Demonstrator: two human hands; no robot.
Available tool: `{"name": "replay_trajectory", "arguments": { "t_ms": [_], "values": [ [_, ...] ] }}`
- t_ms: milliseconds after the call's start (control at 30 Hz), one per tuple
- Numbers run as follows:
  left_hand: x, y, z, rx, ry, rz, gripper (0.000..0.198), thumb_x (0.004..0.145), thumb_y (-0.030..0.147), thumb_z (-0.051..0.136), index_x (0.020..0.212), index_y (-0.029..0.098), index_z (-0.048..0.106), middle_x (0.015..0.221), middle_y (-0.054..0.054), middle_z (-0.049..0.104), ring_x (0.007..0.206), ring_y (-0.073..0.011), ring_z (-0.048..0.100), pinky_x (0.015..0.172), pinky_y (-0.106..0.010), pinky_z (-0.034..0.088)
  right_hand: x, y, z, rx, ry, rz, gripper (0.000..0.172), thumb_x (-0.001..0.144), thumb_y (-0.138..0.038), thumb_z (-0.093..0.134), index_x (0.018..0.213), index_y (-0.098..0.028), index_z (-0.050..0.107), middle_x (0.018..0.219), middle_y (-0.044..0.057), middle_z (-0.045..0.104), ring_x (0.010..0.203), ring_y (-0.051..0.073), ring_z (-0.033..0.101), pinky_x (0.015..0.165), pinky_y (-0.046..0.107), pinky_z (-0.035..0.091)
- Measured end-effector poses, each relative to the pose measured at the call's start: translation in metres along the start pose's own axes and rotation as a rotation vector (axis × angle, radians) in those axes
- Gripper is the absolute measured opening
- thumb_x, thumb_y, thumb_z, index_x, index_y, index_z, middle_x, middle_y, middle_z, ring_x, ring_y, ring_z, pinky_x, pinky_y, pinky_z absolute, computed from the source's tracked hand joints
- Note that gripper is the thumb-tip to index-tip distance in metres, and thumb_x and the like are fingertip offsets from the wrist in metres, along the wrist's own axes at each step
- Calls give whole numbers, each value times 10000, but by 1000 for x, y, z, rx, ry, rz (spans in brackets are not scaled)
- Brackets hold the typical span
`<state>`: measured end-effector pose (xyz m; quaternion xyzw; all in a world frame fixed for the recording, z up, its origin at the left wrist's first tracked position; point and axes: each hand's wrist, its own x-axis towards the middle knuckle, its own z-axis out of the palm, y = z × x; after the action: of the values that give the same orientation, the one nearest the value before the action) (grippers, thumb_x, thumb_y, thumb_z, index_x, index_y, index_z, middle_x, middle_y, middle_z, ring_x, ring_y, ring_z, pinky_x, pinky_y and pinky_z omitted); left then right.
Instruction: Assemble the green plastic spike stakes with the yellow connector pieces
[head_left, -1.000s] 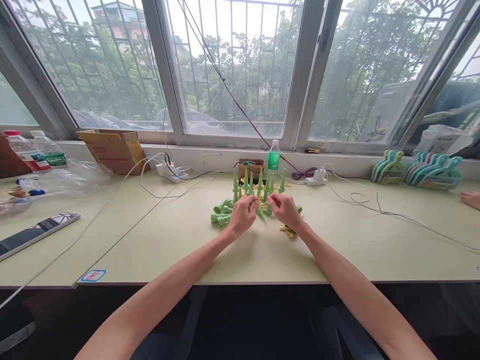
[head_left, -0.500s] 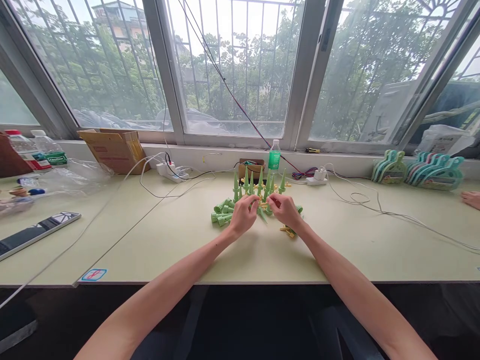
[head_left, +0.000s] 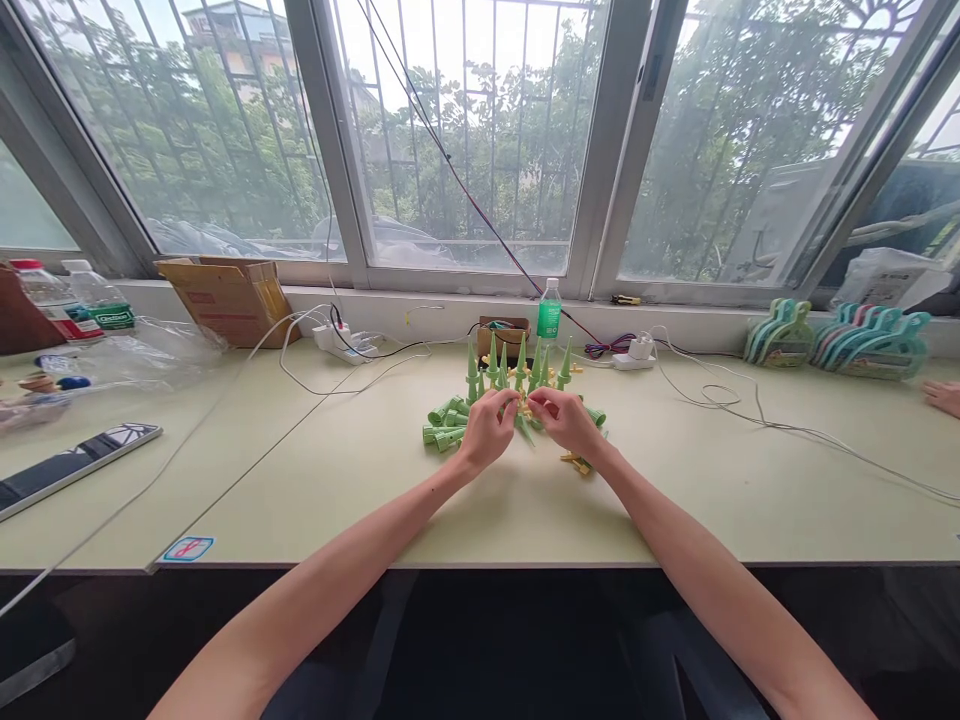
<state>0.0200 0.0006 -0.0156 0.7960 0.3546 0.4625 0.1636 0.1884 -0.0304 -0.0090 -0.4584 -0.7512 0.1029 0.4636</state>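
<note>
Closing the gap a little, the right hand (head_left: 570, 425) is sitting nearer the left hand (head_left: 487, 432) than half a second ago, so the fingertips are almost meeting; the forearms are staying where they were.

From the head camera, the left hand is curling its fingers shut around a green cone (head_left: 523, 428), whose tip is pointing down and toward the person between the two hands. The right hand is pinching a small yellow piece (head_left: 525, 408) at the cone's upper end, thumb and forefinger closed on it. Both hands are hovering just above the table (head_left: 300, 470), at its middle.

Behind the hands, more cones (head_left: 517, 365) are standing upright in a cluster. Others (head_left: 442, 428) are lying on their sides just left of the left hand. Loose yellow bits (head_left: 574, 462) are lying by the right wrist. A green bottle (head_left: 548, 312) is standing at the back near the sill, a carton (head_left: 225, 295) is resting far left, and teal stacks (head_left: 870, 340) are leaning far right. Another person's hand (head_left: 943, 397) is showing at the right edge.
</note>
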Motion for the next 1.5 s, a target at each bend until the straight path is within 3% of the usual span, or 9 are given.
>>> {"name": "replay_trajectory", "arguments": {
  "t_ms": [200,467,1067,1333,1500],
  "values": [
    [1,0,0,-1,-1,-1,213,923,304,475,970,200,655,893,-38,631,608,-115,532,668,-278,462,1,1,0,17,-4,4,275,913,-395,497,885,-165,645,752,34,636,546,109,470,545,237,383],
    [-2,6,-2,28,-58,32,297,794,292,647,1070,186,619,950,-47,597,644,-125,555,686,-297,480,1,2,0,11,21,8,243,911,-356,493,878,-165,640,762,33,645,538,105,480,542,238,383],
    [-2,5,-1,4,-33,57,245,826,251,594,1069,216,596,967,-38,573,681,-124,542,651,-276,480,2,-3,-1,9,18,-7,221,904,-354,505,888,-171,627,811,42,647,531,103,449,533,248,383],
    [-2,3,-2,-7,-58,63,254,823,267,603,1072,217,598,972,-41,579,688,-127,542,653,-281,481,1,1,0,1,6,-1,292,921,-413,479,840,-170,619,719,25,613,558,117,469,545,243,365],
    [-3,3,-1,-16,-73,89,256,817,267,610,1066,211,596,994,-49,585,690,-130,540,640,-284,481,2,1,0,-63,16,16,391,929,-485,447,727,-172,565,596,-8,516,541,113,403,535,242,322]
  ]
}}
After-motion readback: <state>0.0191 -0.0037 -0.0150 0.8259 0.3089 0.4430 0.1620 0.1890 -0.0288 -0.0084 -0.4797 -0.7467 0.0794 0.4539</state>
